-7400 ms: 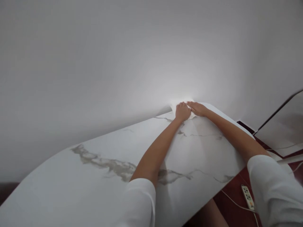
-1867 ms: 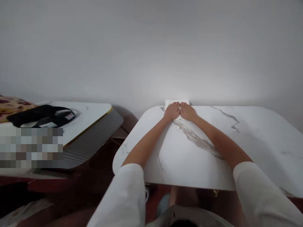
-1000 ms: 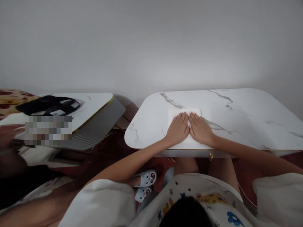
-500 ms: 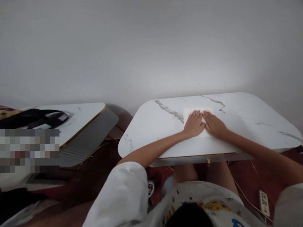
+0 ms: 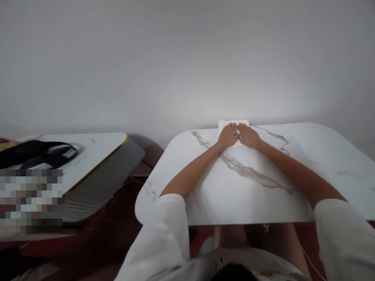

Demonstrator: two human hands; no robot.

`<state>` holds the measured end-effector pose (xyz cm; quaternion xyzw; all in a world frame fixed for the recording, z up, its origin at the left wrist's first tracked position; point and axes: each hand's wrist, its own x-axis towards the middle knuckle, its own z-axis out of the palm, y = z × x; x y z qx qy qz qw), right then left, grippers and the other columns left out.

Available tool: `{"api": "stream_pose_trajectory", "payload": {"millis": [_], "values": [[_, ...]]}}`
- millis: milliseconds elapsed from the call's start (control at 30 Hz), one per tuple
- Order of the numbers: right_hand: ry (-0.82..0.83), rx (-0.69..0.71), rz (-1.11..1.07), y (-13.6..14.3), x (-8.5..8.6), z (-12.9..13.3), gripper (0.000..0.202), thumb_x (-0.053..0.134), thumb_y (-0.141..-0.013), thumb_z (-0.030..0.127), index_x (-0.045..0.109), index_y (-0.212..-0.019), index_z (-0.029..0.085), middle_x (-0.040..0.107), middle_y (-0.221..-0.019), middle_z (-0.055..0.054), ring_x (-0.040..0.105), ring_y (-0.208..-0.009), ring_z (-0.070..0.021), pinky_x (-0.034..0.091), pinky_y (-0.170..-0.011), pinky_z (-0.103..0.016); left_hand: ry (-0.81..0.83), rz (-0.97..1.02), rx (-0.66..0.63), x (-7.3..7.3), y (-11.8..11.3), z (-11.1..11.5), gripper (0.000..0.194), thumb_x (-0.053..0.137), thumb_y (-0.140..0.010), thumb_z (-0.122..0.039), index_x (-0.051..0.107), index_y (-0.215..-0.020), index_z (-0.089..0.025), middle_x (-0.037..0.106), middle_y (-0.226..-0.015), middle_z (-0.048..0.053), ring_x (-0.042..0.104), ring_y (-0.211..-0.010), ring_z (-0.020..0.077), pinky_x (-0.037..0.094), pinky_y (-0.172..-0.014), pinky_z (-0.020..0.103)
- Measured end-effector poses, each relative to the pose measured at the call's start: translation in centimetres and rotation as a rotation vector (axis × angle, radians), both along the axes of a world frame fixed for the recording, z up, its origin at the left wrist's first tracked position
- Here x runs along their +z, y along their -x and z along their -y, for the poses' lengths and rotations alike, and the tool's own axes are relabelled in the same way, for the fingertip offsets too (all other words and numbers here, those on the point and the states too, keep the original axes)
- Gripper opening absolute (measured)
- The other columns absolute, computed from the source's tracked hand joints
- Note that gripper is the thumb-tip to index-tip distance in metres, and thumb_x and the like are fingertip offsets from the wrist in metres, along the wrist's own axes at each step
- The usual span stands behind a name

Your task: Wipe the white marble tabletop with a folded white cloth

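A folded white cloth (image 5: 231, 123) lies flat at the far edge of a white marble-patterned table (image 5: 258, 183), against the wall. My left hand (image 5: 227, 136) and my right hand (image 5: 248, 135) press down on it side by side, palms flat and fingers stretched forward. Both arms reach full length across the tabletop. Most of the cloth is hidden under my hands; only its far strip shows.
A plain white wall rises right behind the table. To the left stands a second white table (image 5: 96, 152) with a gold rim, carrying a black bag (image 5: 35, 153). A dark red floor shows between the tables.
Both hands slid the cloth from the near-middle of the table away to its far edge by the wall. My arms went from bent to fully stretched.
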<state>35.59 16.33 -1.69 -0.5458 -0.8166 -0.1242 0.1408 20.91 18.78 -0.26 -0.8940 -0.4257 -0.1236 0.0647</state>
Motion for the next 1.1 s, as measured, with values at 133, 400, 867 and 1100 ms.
{"api": "stream_pose_trajectory", "payload": {"millis": [133, 400, 867, 1100], "values": [[0.007, -0.040, -0.002, -1.1, 0.2, -2.6, 0.055, 0.029, -0.090, 0.020, 0.038, -0.138, -0.004, 0.041, -0.145, -0.021, 0.036, -0.135, -0.0281, 0.027, -0.111, -0.041, -0.020, -0.001, -0.009, 0.0, -1.6, -2.9, 0.050, 0.034, -0.091, -0.021, 0.042, -0.136, -0.003, 0.043, -0.144, 0.017, 0.037, -0.134, 0.0258, 0.026, -0.111, 0.038], [-0.002, -0.105, -0.027, -6.6, -0.5, 0.4, 0.057, 0.028, -0.089, 0.021, 0.037, -0.139, -0.005, 0.039, -0.146, -0.023, 0.035, -0.136, -0.0311, 0.030, -0.109, -0.048, -0.034, 0.034, -0.100, -0.1, -6.8, -0.3, 0.051, 0.035, -0.090, -0.021, 0.041, -0.137, -0.002, 0.041, -0.145, 0.018, 0.035, -0.134, 0.0276, 0.025, -0.111, 0.040], [0.065, 0.011, -0.042, -2.7, 0.4, 20.9, 0.056, 0.030, -0.091, 0.022, 0.035, -0.141, -0.001, 0.035, -0.149, -0.020, 0.030, -0.139, -0.0289, 0.029, -0.111, -0.046, 0.202, 0.097, -0.013, 0.8, -2.0, 20.5, 0.056, 0.036, -0.091, -0.026, 0.033, -0.143, -0.008, 0.029, -0.153, 0.014, 0.022, -0.142, 0.0273, 0.020, -0.116, 0.044], [0.049, 0.133, -0.060, -6.6, 0.1, 27.6, 0.057, 0.033, -0.091, 0.024, 0.031, -0.145, 0.008, 0.033, -0.151, -0.014, 0.026, -0.141, -0.0244, 0.030, -0.113, -0.046, 0.344, 0.106, -0.007, 2.0, -4.3, 28.1, 0.062, 0.040, -0.088, -0.030, 0.027, -0.145, -0.007, 0.020, -0.156, 0.014, 0.012, -0.145, 0.0259, 0.016, -0.117, 0.043]]}}
